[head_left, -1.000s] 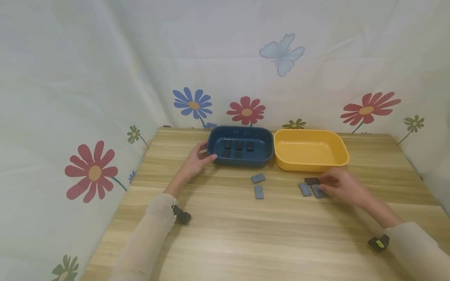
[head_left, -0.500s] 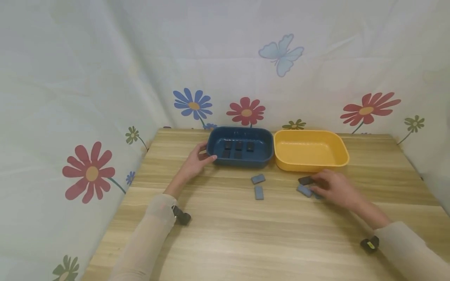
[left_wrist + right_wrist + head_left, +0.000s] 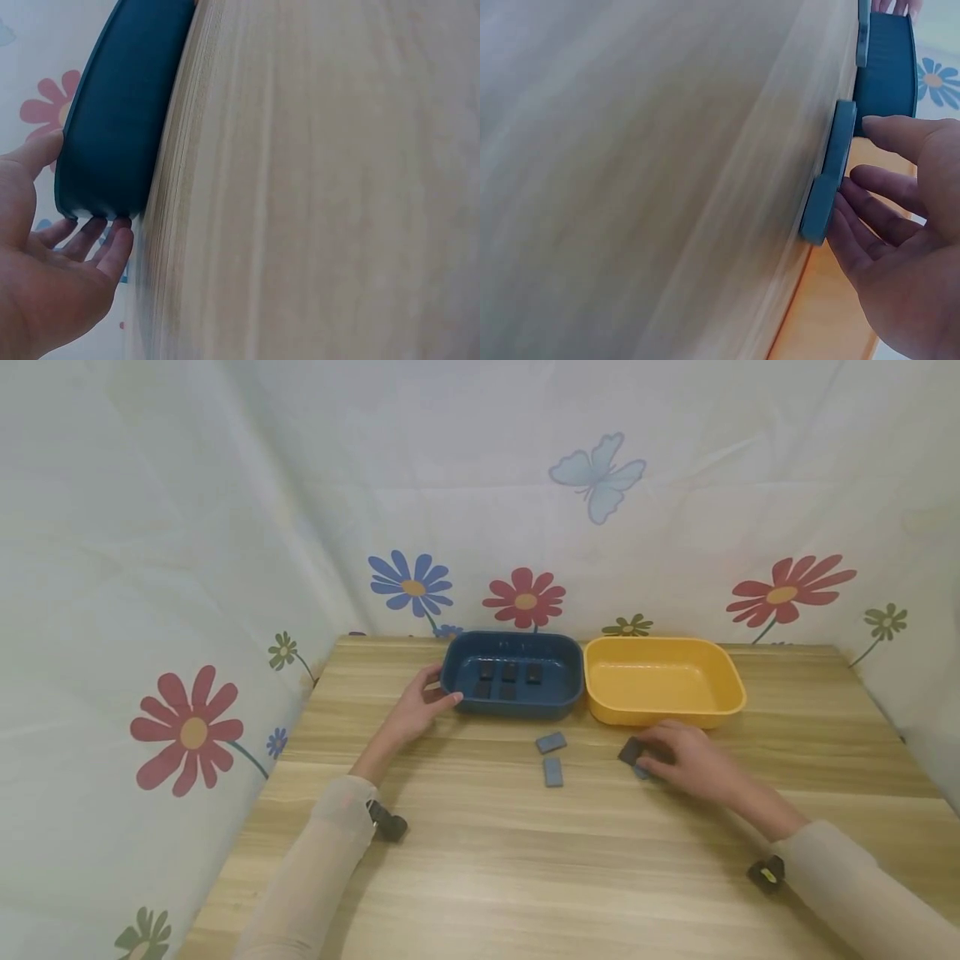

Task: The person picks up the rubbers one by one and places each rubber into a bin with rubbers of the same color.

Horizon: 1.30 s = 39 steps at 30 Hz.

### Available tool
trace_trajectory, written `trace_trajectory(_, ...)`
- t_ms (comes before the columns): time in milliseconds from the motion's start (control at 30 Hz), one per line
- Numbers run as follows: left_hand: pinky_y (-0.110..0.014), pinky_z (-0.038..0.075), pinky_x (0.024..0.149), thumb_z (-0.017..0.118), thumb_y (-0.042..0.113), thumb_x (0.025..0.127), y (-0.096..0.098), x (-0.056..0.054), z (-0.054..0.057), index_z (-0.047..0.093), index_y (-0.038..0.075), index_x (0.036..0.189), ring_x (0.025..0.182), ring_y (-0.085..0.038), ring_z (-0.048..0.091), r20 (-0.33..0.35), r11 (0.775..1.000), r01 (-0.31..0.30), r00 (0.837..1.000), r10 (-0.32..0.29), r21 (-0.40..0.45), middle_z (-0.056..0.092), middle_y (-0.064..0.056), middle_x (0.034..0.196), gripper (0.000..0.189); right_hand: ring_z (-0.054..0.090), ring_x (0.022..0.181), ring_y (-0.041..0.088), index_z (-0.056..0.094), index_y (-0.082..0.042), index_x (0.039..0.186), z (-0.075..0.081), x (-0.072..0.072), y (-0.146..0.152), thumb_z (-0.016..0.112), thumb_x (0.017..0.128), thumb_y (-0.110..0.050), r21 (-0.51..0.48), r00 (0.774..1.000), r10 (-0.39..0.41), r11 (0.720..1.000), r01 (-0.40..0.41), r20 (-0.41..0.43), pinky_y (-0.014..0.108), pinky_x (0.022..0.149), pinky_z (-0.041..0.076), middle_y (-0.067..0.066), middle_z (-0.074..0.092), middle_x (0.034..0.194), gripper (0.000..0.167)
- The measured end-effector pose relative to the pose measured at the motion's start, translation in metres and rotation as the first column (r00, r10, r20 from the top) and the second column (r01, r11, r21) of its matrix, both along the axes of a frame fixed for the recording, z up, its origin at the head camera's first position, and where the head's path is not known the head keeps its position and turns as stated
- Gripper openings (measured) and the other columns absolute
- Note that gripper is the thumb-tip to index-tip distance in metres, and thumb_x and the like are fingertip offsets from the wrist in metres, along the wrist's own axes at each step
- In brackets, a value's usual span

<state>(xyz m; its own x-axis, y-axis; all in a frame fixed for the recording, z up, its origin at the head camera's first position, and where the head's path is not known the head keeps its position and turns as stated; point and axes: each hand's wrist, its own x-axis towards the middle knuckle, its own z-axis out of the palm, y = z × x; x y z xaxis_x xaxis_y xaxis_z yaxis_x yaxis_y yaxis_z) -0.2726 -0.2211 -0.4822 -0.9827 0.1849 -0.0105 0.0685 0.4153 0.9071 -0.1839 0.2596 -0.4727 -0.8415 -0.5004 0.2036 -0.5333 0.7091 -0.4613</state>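
In the head view, my left hand (image 3: 412,707) grips the near left end of a dark blue plastic basin (image 3: 517,706). The left wrist view shows the thumb at its rim and bent fingertips against its end wall. My right hand (image 3: 686,758) is low over the table in front of a yellow basin (image 3: 667,717), fingers loosely bent. Its fingertips touch a dark rectangular tile (image 3: 630,750) and a blue-grey tile (image 3: 640,772), partly covered by the hand. In the right wrist view, fingertips meet the edge of a tile (image 3: 838,142), with another tile (image 3: 820,210) beside it.
Several dark tiles (image 3: 508,672) lie in rows inside the blue basin. Two blue-grey tiles, an upper one (image 3: 551,742) and a lower one (image 3: 552,772), lie on the wooden table (image 3: 525,868) in front. Behind stands a flower-printed cloth (image 3: 465,485).
My right hand has slid left along the table, and the dark and blue-grey tiles under its fingers have shifted left and turned. The left hand has stayed on the blue basin.
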Motion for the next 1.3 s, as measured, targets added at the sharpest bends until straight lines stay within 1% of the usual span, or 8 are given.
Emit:
trace_trajectory(233,-0.052,0.046,0.116,0.078,0.04,0.098,0.001,-0.001,0.001,0.035,0.01,0.163,0.142,-0.039,0.052,0.012,1.0,0.008,1.0,-0.008,0.014,0.042,-0.019,0.163,0.084,0.068,0.101,0.023,0.076,-0.003,0.119,-0.001,-0.002,-0.012,0.085,0.092,-0.016,0.0,0.999,0.034,0.999,-0.034,0.001,0.051,0.091,0.058,0.006,0.074,0.109,0.032)
trace_trajectory(500,-0.052,0.046,0.116,0.078,0.038,0.098,0.002,-0.002,0.0,0.035,0.01,0.163,0.142,-0.04,0.052,0.012,1.0,0.012,1.0,-0.012,0.029,0.043,-0.019,0.163,0.082,0.066,0.096,0.022,0.075,-0.002,0.118,-0.002,-0.004,-0.016,0.089,0.087,-0.013,0.01,0.998,0.064,0.998,-0.064,-0.006,0.048,0.086,0.058,0.005,0.072,0.106,0.036)
trace_trajectory(633,-0.051,0.046,0.115,0.078,0.037,0.099,0.002,-0.001,0.002,0.036,0.01,0.162,0.141,-0.039,0.053,0.005,1.0,0.005,1.0,-0.006,0.028,0.044,-0.019,0.162,0.08,0.067,0.099,0.025,0.074,0.0,0.119,-0.002,-0.004,-0.016,0.09,0.085,-0.012,0.018,0.996,0.085,0.996,-0.085,-0.017,0.05,0.088,0.058,0.008,0.072,0.108,0.039)
trace_trajectory(767,-0.052,0.046,0.115,0.078,0.038,0.099,0.002,-0.001,0.003,0.036,0.01,0.162,0.141,-0.04,0.053,0.001,1.0,0.009,1.0,-0.009,0.023,0.044,-0.019,0.162,0.081,0.068,0.104,0.027,0.074,-0.001,0.12,0.001,-0.004,-0.017,0.089,0.085,-0.011,0.033,0.996,0.09,0.995,-0.089,-0.006,0.052,0.093,0.058,0.009,0.072,0.112,0.039)
trace_trajectory(933,-0.052,0.046,0.115,0.078,0.038,0.098,0.002,0.0,0.002,0.035,0.01,0.163,0.142,-0.04,0.052,0.011,0.999,0.015,1.0,-0.016,0.03,0.044,-0.018,0.162,0.082,0.069,0.108,0.027,0.075,-0.004,0.121,0.008,-0.003,-0.025,0.088,0.088,-0.014,0.039,0.995,0.104,0.994,-0.104,0.011,0.051,0.096,0.058,0.007,0.074,0.114,0.037)
trace_trajectory(1067,-0.053,0.046,0.116,0.078,0.037,0.099,0.002,0.001,0.002,0.036,0.011,0.163,0.143,-0.039,0.051,0.022,0.999,0.01,1.0,-0.011,0.031,0.043,-0.017,0.162,0.081,0.071,0.106,0.025,0.075,-0.006,0.12,0.019,-0.005,-0.04,0.087,0.09,-0.019,0.019,0.991,0.137,0.99,-0.137,-0.004,0.048,0.092,0.06,0.005,0.074,0.114,0.034)
trace_trajectory(1200,-0.054,0.044,0.117,0.077,0.033,0.1,0.002,0.001,0.003,0.033,0.011,0.165,0.145,-0.041,0.048,0.032,0.999,0.012,0.999,-0.014,0.045,0.04,-0.018,0.165,0.081,0.07,0.103,0.023,0.076,-0.008,0.119,0.031,-0.013,-0.057,0.088,0.09,-0.021,-0.024,0.985,0.169,0.985,-0.169,-0.027,0.044,0.087,0.061,0.001,0.074,0.11,0.033)
trace_trajectory(1300,-0.055,0.042,0.119,0.076,0.032,0.101,0.002,0.002,0.004,0.03,0.01,0.166,0.146,-0.042,0.046,0.036,0.998,0.016,0.999,-0.018,0.059,0.037,-0.02,0.166,0.082,0.07,0.102,0.025,0.076,-0.006,0.118,0.041,-0.023,-0.068,0.088,0.089,-0.018,-0.069,0.98,0.192,0.978,-0.195,-0.054,0.043,0.087,0.061,0.002,0.074,0.11,0.034)
